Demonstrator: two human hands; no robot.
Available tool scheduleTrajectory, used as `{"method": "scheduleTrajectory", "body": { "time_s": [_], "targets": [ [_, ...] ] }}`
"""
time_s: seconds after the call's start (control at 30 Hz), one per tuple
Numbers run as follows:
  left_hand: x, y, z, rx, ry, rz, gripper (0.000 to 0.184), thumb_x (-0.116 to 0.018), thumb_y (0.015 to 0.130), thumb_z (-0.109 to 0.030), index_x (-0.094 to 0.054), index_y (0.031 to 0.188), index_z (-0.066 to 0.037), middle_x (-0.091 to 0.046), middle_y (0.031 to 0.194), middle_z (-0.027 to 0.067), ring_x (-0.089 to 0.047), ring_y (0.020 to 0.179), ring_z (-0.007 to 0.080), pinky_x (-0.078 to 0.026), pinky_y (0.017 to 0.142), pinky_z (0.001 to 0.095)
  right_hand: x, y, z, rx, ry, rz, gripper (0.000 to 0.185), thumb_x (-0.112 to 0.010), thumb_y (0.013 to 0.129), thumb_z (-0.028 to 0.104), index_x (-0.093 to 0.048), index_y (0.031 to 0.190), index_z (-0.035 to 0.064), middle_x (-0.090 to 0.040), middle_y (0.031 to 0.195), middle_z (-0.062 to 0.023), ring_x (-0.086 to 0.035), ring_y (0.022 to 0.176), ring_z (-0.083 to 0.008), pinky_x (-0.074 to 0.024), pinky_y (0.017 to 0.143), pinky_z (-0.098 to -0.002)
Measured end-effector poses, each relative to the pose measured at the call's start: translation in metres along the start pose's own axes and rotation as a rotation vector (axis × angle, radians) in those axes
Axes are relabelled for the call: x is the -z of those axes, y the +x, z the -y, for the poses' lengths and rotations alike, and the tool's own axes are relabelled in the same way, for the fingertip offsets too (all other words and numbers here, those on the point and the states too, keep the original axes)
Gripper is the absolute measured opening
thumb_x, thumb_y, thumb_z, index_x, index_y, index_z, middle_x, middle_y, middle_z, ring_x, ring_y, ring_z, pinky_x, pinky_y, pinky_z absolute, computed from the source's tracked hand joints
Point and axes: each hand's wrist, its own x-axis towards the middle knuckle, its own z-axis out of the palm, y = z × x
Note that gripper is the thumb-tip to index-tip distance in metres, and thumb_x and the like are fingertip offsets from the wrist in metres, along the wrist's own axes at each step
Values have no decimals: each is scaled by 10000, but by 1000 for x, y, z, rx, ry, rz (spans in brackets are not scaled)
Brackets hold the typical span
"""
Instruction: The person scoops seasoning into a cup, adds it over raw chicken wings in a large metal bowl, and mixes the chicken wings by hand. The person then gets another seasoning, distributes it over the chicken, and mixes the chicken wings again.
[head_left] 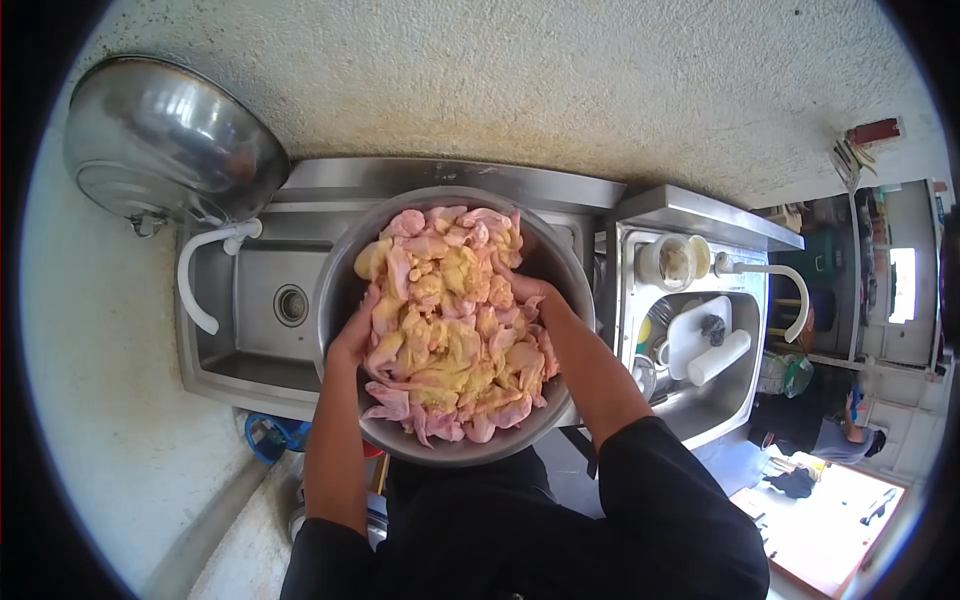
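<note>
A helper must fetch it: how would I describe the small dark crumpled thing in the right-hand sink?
Past the big metal bowl of raw chicken, look to the sink on the right. A flat white piece with rounded corners lies in it, with the dark thing on top. It is near-black and crumpled, unlike the smooth white cylinder beside it.

head cam | got left hand (354, 328) and right hand (527, 287) on either side of the chicken (450, 335), fingers partly hidden | all piled in a big steel bowl (556, 262) | sink (262, 275) with white tap (185, 277) left, cluttered sink (738, 372) right
</note>
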Motion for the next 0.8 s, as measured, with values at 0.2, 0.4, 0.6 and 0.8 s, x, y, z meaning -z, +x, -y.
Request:
{"method": "scheduleTrajectory", "body": {
  "time_s": [0.2, 0.4, 0.6, 0.8],
  "targets": [
    [-20, -58, -13, -322, 391, 143, 791, -808, 811, -312, -464, 1467, -34, -549, 1394, 96, -545, 1251, 208, -421, 1087, 359, -70, -102, 49, 194, -269, -33, 686, -697, 921, 489, -491, 1459, 116, -506, 1473, -58, -500, 1345, -204, -457, 1102, -342],
    [-84, -122, 15, -931, 1295, -199, 857, -880, 650, -513, -596, 1356, -119, -482, 1368, 204, -495, 1268, 409, -425, 1049, 500, -188, -178, 39, 405, -1050, -440, 774, -794, 755, 554, -542, 1425, 259, -541, 1404, -128, -534, 1295, -289, -370, 1149, -487],
    [-49, -131, 89, -946, 1478, -257, 1066, -785, 617, -729, -475, 1465, -162, -319, 1514, 307, -296, 1422, 516, -247, 1089, 715, -227, -148, -63, 694, -1588, -785, 712, -643, 794, 668, -513, 1436, 389, -482, 1467, -122, -513, 1297, -346, -60, 1155, -752],
    [-58, -125, 83, -810, 1686, -306, 965, -732, 713, -698, -495, 1458, -132, -306, 1538, 319, -250, 1454, 516, -156, 1093, 767, -189, -90, -49, 582, -1428, -690, 704, -641, 853, 606, -458, 1488, 364, -395, 1552, -182, -516, 1316, -414, -183, 1199, -626]
  ]
}}
